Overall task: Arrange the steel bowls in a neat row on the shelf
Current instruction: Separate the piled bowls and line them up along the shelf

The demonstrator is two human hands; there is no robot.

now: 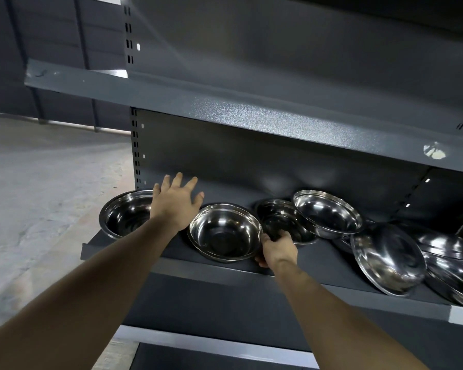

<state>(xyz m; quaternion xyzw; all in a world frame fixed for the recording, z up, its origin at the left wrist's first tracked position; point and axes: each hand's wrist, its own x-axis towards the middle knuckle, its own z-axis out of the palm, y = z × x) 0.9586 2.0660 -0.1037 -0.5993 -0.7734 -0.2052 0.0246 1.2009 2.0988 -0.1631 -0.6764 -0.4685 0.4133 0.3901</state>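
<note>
The right hand (275, 249) pinches the near-right rim of the second steel bowl (225, 232), fingers curled over the edge, thumb beneath. The left hand (175, 204) hovers open, fingers spread, between that bowl and the leftmost steel bowl (126, 213), which sits upright at the shelf's left end. The gripped bowl lies close to the dark shelf's front lip (171, 263); a hard tug could likely tip it off. Just behind the right hand, a third bowl (281, 220) carries a tilted bowl (329, 212) leaning on its rim; a knock from the knuckles would probably send it sliding. Further right, the heap of overlapping bowls (388, 260) looks unstable near the edge.
</note>
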